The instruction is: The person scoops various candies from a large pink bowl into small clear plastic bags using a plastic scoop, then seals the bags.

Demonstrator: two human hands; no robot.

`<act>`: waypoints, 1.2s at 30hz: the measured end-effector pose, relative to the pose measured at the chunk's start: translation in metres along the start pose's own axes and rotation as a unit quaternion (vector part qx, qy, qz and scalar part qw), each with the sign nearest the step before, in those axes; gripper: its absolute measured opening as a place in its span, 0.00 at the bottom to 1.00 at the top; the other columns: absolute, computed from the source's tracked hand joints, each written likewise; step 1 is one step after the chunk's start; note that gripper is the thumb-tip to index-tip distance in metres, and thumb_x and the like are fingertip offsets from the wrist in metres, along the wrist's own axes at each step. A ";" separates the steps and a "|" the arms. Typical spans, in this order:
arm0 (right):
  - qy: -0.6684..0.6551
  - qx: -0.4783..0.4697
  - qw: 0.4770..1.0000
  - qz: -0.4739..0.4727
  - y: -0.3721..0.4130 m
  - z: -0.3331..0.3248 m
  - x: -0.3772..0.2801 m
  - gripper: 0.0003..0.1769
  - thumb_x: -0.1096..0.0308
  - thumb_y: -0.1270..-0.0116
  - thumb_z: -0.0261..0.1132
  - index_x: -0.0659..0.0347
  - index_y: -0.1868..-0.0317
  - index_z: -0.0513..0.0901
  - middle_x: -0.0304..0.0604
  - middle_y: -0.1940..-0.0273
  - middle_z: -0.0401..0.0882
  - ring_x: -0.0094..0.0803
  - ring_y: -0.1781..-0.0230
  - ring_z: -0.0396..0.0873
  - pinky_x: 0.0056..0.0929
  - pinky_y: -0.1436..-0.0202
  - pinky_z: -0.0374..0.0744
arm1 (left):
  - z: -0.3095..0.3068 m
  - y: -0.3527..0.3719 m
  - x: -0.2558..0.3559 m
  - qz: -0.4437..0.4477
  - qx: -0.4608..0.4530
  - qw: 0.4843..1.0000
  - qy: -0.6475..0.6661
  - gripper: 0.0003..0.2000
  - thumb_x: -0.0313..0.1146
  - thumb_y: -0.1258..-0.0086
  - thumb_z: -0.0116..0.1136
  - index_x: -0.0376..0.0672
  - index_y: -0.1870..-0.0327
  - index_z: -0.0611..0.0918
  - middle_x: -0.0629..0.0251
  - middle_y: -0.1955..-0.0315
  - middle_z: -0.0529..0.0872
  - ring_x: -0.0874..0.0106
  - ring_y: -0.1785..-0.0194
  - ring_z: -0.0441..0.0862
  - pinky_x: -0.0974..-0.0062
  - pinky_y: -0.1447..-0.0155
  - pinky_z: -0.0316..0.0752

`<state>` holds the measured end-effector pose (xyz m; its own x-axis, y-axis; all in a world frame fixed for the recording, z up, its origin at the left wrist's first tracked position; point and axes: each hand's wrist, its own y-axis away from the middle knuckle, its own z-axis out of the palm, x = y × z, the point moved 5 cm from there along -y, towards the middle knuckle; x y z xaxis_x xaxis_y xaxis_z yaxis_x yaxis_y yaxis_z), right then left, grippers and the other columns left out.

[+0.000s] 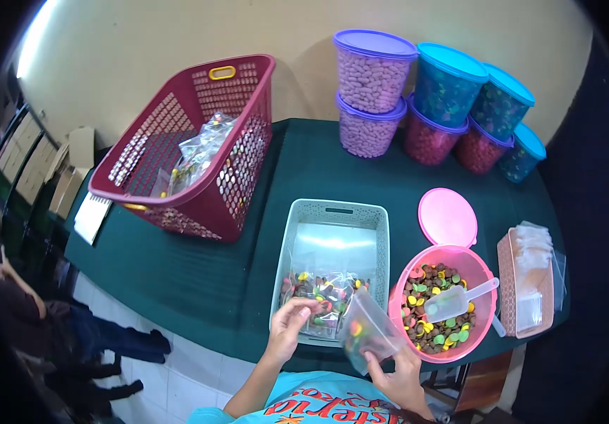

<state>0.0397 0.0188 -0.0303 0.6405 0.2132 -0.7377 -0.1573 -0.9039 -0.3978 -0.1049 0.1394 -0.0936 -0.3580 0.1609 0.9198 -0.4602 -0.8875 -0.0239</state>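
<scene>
Here right grip [398, 372] pinches bag [376, 326], left grip [292, 327] unclear.

Light: moderate, strip lamp [34, 39] glaring at 10 o'clock | Glare: white streak in tray [350, 258], just off-centre toward 5 | Shadow: soft, wall [297, 35], 12 o'clock | Dim: 8 o'clock | Lens: fisheye, black corners

Matt dark-green cloth [177, 275] covers the bench [304, 162]. At ten o'clock stands a smooth, perforated plastic basket [251, 159]; at two, smooth plastic tubs [444, 88]; at four, a smooth plastic bowl [486, 302] with a translucent plastic scoop [448, 306]; at five, a glossy clear plastic bag [376, 325].
</scene>
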 end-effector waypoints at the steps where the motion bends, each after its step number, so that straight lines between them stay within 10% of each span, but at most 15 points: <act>1: 0.043 0.025 0.998 0.049 0.000 0.005 0.004 0.17 0.76 0.49 0.66 0.68 0.57 0.74 0.48 0.64 0.76 0.31 0.73 0.78 0.23 0.72 0.76 | -0.012 -0.004 -0.001 -0.013 0.023 0.999 -0.046 0.11 0.32 0.33 0.46 0.34 0.59 0.76 0.58 0.60 0.79 0.71 0.55 0.77 0.73 0.46 0.68; 10: 0.131 0.109 0.975 0.139 -0.028 0.057 0.050 0.17 0.78 0.46 0.59 0.65 0.54 0.71 0.50 0.60 0.70 0.46 0.67 0.76 0.36 0.69 0.78 | -0.068 -0.030 0.000 0.078 0.032 0.962 -0.260 0.08 0.26 0.38 0.52 0.36 0.60 0.76 0.61 0.61 0.76 0.73 0.57 0.75 0.78 0.50 0.67; 15: 0.182 -0.006 0.946 0.268 -0.032 0.080 0.098 0.26 0.65 0.44 0.61 0.70 0.47 0.64 0.56 0.54 0.68 0.50 0.55 0.71 0.41 0.54 0.72 | -0.088 -0.020 -0.008 0.083 0.058 0.920 -0.378 0.12 0.30 0.42 0.56 0.40 0.58 0.75 0.60 0.59 0.74 0.66 0.54 0.72 0.72 0.51 0.66; 26: 0.177 -0.083 0.963 0.184 0.021 0.078 0.064 0.39 0.56 0.42 0.59 0.74 0.39 0.54 0.64 0.41 0.57 0.55 0.42 0.61 0.44 0.40 0.62 | -0.080 -0.016 0.000 0.125 0.047 0.933 -0.335 0.10 0.27 0.42 0.55 0.36 0.61 0.75 0.59 0.60 0.74 0.70 0.59 0.73 0.75 0.55 0.68; 32: 0.103 -0.059 0.977 0.179 0.044 0.052 0.027 0.29 0.57 0.41 0.59 0.66 0.44 0.65 0.54 0.45 0.65 0.48 0.49 0.68 0.40 0.46 0.67 | -0.030 -0.009 0.009 0.058 -0.136 0.964 -0.222 0.02 0.24 0.41 0.54 0.35 0.71 0.78 0.61 0.72 0.80 0.72 0.70 0.76 0.77 0.62 0.70; 36: 0.087 -0.019 0.983 0.163 0.052 0.011 0.015 0.23 0.60 0.40 0.59 0.62 0.47 0.68 0.49 0.48 0.68 0.44 0.51 0.69 0.38 0.48 0.69 | 0.035 0.012 0.009 0.024 -0.396 0.890 -0.224 0.04 0.25 0.42 0.55 0.35 0.74 0.80 0.61 0.77 0.81 0.71 0.72 0.77 0.77 0.65 0.70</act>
<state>0.0330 -0.0209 -0.0684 0.6803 -0.1539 -0.7166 -0.3496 -0.9274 -0.1327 -0.0848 0.1150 -0.0720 -0.1134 -0.2149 0.9700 -0.9450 -0.2783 -0.1721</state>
